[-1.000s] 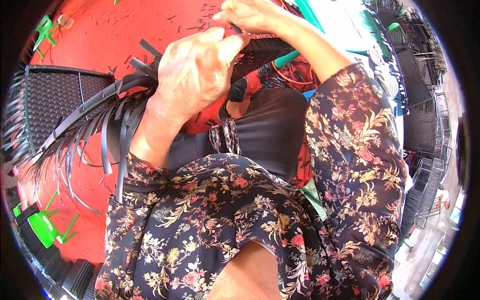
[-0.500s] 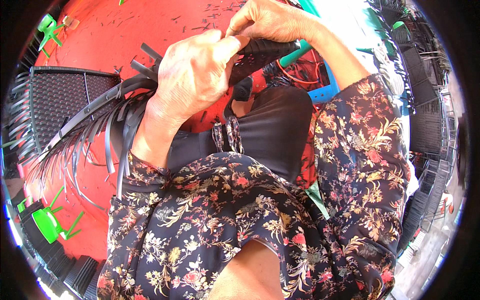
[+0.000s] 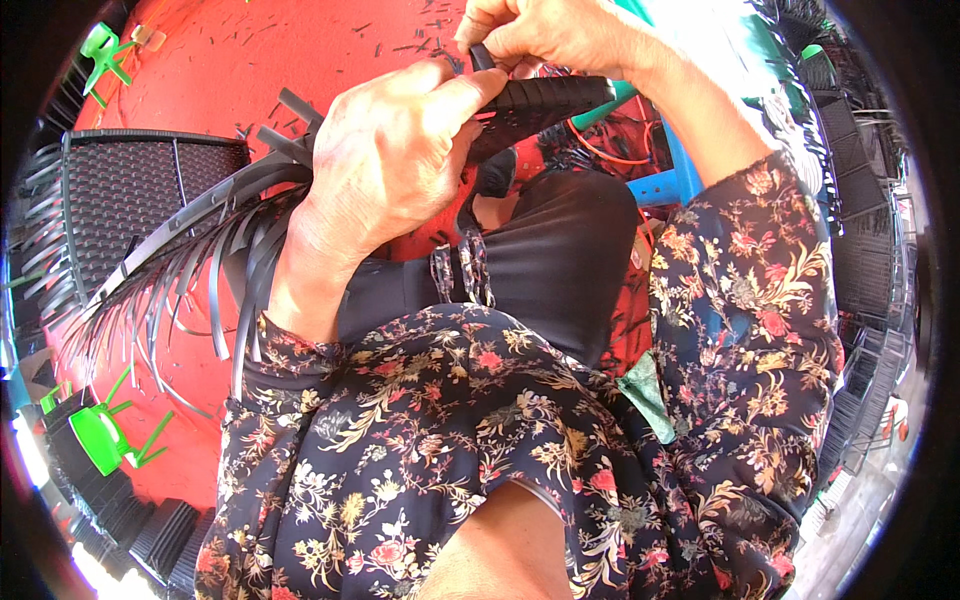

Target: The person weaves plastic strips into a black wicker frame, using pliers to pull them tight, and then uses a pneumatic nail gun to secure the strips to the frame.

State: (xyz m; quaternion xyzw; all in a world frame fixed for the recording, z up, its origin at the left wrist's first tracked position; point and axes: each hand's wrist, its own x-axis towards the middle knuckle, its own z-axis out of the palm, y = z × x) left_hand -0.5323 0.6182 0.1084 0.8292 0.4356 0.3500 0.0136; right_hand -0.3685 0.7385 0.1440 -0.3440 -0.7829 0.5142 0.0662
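Note:
My left hand (image 3: 395, 150) is closed on the near left edge of a black woven strip panel (image 3: 550, 105), thumb on top. Beyond it, my right hand (image 3: 555, 38) pinches with thumb and forefinger at the panel's far side. A short black strip (image 3: 482, 57) stands up between the two hands, close to the right fingertips. Whether those fingertips grip it is hard to make out. From behind my left wrist a dark curved band with a fringe of loose strips (image 3: 215, 260) spreads to the left. My left hand hides where it meets the panel.
On the left a dark woven panel (image 3: 125, 195) lies on the red floor (image 3: 290, 45), which is littered with black scraps. Green stools (image 3: 100, 438) stand around. A blue frame (image 3: 660, 188) and a green bar (image 3: 605, 107) are by my right knee. Stacked black wicker pieces (image 3: 870, 235) line the right.
My right hand has risen and moved slightly away from my left hand, and a black strip end now shows between them. The panel's right end shows more. My left hand keeps its hold.

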